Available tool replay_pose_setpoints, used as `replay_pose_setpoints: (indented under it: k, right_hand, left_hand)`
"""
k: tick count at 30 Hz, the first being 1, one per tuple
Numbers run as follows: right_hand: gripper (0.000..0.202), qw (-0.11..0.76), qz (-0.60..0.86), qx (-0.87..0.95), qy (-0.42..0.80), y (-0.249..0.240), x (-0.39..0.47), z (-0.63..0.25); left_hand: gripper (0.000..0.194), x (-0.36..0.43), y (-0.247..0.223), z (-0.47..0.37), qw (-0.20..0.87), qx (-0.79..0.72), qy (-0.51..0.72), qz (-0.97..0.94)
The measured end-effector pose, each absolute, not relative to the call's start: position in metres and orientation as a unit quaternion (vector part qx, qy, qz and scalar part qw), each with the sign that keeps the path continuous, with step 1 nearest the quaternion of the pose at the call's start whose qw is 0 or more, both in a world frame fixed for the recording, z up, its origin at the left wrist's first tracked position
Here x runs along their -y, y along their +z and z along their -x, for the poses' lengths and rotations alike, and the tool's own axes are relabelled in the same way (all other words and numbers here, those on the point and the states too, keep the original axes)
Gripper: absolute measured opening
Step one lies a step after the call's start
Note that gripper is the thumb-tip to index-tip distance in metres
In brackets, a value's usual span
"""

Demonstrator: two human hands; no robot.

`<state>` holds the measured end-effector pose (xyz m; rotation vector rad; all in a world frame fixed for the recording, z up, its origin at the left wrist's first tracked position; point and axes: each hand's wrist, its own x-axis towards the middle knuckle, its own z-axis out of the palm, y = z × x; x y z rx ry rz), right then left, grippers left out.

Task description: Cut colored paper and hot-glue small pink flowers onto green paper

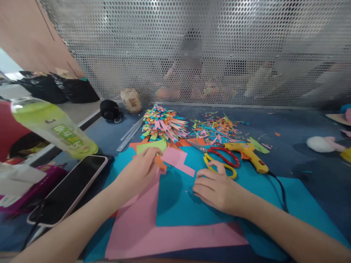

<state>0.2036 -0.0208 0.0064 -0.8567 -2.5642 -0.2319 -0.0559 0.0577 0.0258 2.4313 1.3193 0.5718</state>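
My left hand (143, 168) is closed in a pinch on a small orange paper piece (161, 163). It hovers by a pink paper piece (175, 157) and a light green sheet (148, 146). My right hand (216, 186) is loosely bent over a blue sheet (178, 208), its index finger apart from the others and beside the yellow loop of the scissors (223, 157). These scissors have one red and one yellow handle. Under the blue sheet lies a large pink sheet (137, 230). A cone of layered, multicoloured paper strips (163, 124) stands behind my hands.
A yellow glue gun (248, 153) with a black cord lies right of the scissors. Paper scraps (215, 128) are heaped behind. At left are a phone (70, 190), a green drink bottle (55, 126) and a tissue box (30, 186). A perforated metal panel (233, 36) rises at the back.
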Motion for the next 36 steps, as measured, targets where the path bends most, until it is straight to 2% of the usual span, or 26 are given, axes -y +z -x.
replay_pose_setpoints:
  k: [4,8,12,18,23,29,32,36]
  right_hand:
    - [0.02,0.221,0.322,0.916,-0.088,0.005,0.02,-0.205]
    - [0.024,0.219,0.364,0.902,-0.077,0.003,0.014,-0.21]
    - [0.019,0.192,0.39,0.899,-0.047,0.002,0.011,-0.214]
    - [0.019,0.193,0.427,0.879,-0.084,0.004,0.008,-0.217]
    - [0.021,0.176,0.561,0.792,-0.164,0.009,-0.006,-0.234]
    - [0.025,0.101,0.731,0.64,-0.214,0.022,-0.009,-0.26]
    - [0.031,0.06,0.797,0.56,-0.218,0.026,-0.005,-0.27]
    - [0.036,0.017,0.843,0.503,-0.19,0.024,-0.009,-0.282]
  left_hand:
    - [0.029,-0.057,0.031,0.059,0.164,-0.479,0.145,-0.85]
    - [0.033,-0.059,0.045,0.068,0.082,-0.501,0.2,-0.838]
    - [0.029,-0.067,0.051,0.074,0.052,-0.517,0.248,-0.817]
    - [0.028,-0.08,0.044,0.075,0.07,-0.551,0.153,-0.818]
    - [0.03,-0.082,0.033,0.086,0.046,-0.537,0.097,-0.837]
    - [0.042,-0.072,0.014,0.087,-0.065,-0.505,0.028,-0.86]
    - [0.05,-0.064,0.004,0.083,-0.115,-0.456,0.093,-0.878]
    - [0.04,-0.056,-0.008,0.081,-0.144,-0.408,0.162,-0.887]
